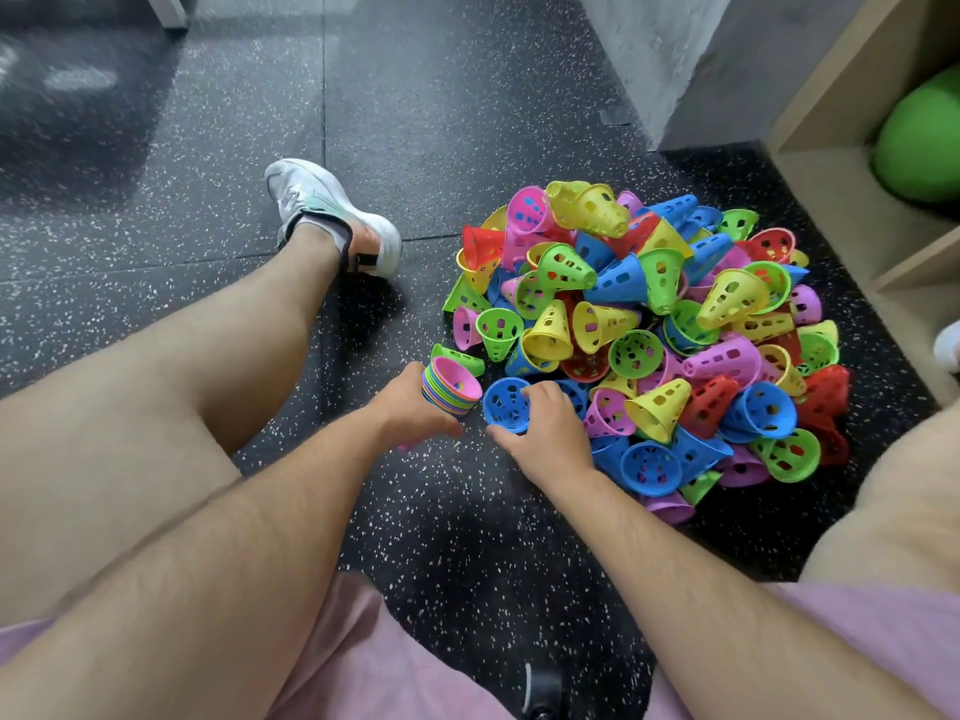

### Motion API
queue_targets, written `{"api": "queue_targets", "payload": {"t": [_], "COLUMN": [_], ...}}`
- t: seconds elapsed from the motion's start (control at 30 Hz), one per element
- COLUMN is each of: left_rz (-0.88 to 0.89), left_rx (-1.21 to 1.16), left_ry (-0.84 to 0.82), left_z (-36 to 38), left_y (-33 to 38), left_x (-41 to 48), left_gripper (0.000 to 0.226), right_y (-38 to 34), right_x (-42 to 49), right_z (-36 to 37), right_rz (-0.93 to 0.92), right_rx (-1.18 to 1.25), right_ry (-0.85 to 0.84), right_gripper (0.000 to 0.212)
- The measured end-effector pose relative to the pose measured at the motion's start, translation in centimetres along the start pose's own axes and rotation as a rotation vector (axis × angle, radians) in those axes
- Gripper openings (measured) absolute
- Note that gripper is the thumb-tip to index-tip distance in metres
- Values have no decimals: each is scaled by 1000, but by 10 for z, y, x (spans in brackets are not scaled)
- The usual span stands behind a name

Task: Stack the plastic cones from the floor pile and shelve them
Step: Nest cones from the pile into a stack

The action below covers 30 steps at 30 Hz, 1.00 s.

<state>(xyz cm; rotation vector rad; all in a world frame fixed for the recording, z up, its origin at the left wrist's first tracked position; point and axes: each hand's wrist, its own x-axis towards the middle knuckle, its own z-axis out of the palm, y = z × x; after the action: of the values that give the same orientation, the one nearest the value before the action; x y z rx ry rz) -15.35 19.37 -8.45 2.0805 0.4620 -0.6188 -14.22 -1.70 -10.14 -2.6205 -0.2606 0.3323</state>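
Head view is showing my left hand gripping the nested cone stack at frame center while my right hand is clamping a blue cone.

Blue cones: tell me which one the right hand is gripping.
The blue cone at the pile's near-left edge, its open mouth facing the camera, under the right hand. It lies right beside the stack in the left hand; other blue cones lie untouched.
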Motion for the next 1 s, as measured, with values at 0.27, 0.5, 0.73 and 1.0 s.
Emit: {"api": "queue_targets", "payload": {"t": [0.27, 0.5, 0.73, 1.0], "left_rz": [28, 128, 131, 178], "left_rx": [19, 59, 67, -3], "left_ry": [-6, -19, -8, 13], "left_z": [4, 6, 10, 7], "left_y": [17, 30, 20, 14], "left_x": [-18, -30, -29, -12], "left_gripper": [62, 42, 56, 51], "right_y": [16, -8, -17, -44], "right_x": [-26, -22, -14, -4], "right_z": [-44, -47, -41, -28], "right_rz": [170, 28, 5, -32], "right_rx": [330, 393, 418, 416], "right_ry": [257, 208, 204, -163], "right_gripper": [77, 85, 80, 54]}}
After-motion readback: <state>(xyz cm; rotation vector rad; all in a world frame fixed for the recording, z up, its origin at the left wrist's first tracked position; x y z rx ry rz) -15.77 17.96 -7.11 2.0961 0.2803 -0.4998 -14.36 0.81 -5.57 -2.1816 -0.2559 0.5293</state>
